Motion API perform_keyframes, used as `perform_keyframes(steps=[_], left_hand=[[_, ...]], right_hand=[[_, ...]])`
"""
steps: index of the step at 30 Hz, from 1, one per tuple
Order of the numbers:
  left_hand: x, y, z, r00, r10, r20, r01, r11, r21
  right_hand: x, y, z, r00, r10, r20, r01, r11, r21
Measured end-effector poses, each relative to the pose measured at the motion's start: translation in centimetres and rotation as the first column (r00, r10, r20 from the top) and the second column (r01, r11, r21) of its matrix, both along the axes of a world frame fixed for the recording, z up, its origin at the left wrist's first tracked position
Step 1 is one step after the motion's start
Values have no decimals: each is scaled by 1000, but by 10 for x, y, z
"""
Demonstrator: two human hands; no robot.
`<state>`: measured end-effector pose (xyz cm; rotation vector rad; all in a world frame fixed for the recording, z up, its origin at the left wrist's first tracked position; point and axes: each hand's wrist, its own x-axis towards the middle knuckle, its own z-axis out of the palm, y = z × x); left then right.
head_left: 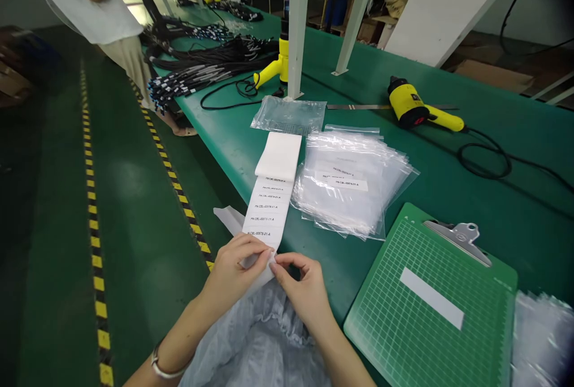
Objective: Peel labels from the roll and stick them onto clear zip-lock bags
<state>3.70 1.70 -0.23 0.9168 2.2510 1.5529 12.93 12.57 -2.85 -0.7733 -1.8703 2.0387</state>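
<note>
A long strip of printed white labels [269,201] runs down over the table's near edge towards me. Its lower end is pinched between the fingers and thumb of my left hand [242,261]. Close beside it, my right hand [302,282] has its thumb and forefinger closed at the strip's corner; whether a label is between them is hidden. Loose backing paper [229,219] sticks out to the left of the strip. Right of the strip lies a stack of clear zip bags [350,195], the top one bearing a printed label [347,183].
A green clipboard [385,297] with a blank white strip [431,298] lies at right, beside more clear bags [542,339]. Yellow heat guns [415,106] and black cable bundles [215,67] are farther back. A person [98,10] stands at upper left; another sits beyond.
</note>
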Motion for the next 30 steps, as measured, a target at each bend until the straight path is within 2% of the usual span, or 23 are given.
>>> perform_keyframes(steps=[3, 6, 9, 11, 12, 13, 14, 15, 16, 17, 18, 20, 21, 22, 24, 26, 27, 29, 30], left_hand=[[-7, -3, -8, 955, 203, 217, -230, 967, 108], [-26, -20, -10, 886, 342, 313, -409, 894, 181], [-40, -42, 7, 786, 453, 419, -585, 765, 270], [-36, -50, 27, 711, 521, 472, -691, 641, 334], [-29, -49, 36, 726, 550, 412, -685, 631, 364], [-19, -45, 44, 779, 565, 273, -627, 679, 382], [-8, -38, 50, 852, 523, 38, -500, 790, 355], [4, -28, 52, 891, 401, -215, -332, 896, 296], [16, -16, 51, 905, 236, -354, -160, 960, 231], [27, -3, 48, 871, 58, -487, 18, 988, 150], [36, 10, 43, 808, -101, -581, 173, 983, 70], [50, 34, 30, 677, -305, -670, 373, 927, -45], [54, 44, 24, 642, -343, -686, 412, 909, -69], [57, 52, 18, 658, -345, -669, 408, 910, -68], [58, 67, 12, 768, -301, -565, 320, 945, -68], [57, 80, 9, 883, -324, -341, 296, 946, -132], [58, 86, 10, 898, -396, -193, 365, 914, -177], [65, 100, 10, 832, -553, 55, 551, 808, -211], [71, 106, 11, 795, -593, 123, 605, 767, -212]], right_hand=[[3, 1, -3, 1000, -4, 25, 4, 1000, -14], [5, 4, -9, 998, -14, 60, 17, 999, -41], [7, 7, -15, 997, -4, 82, 10, 997, -70], [11, 9, -15, 995, -16, 96, 22, 998, -58], [14, 10, -13, 994, -35, 101, 39, 999, -38], [18, 11, -9, 995, -47, 90, 50, 998, -31], [22, 13, -4, 997, -43, 63, 47, 997, -56], [27, 14, 2, 1000, -25, 17, 27, 993, -119], [33, 16, 10, 999, 3, -43, -12, 978, -210], [38, 19, 17, 994, 22, -105, -54, 951, -305], [44, 22, 23, 989, 16, -146, -72, 920, -384], [58, 32, 32, 987, -89, -134, 20, 895, -446], [66, 38, 34, 980, -171, -100, 112, 895, -431], [75, 44, 35, 966, -253, -61, 208, 893, -400], [96, 57, 32, 934, -357, -9, 335, 884, -326], [121, 67, 29, 925, -380, 18, 371, 888, -271], [133, 71, 27, 925, -379, 30, 374, 891, -256], [155, 76, 25, 915, -398, 65, 402, 885, -237], [165, 77, 24, 901, -425, 88, 434, 872, -226]])
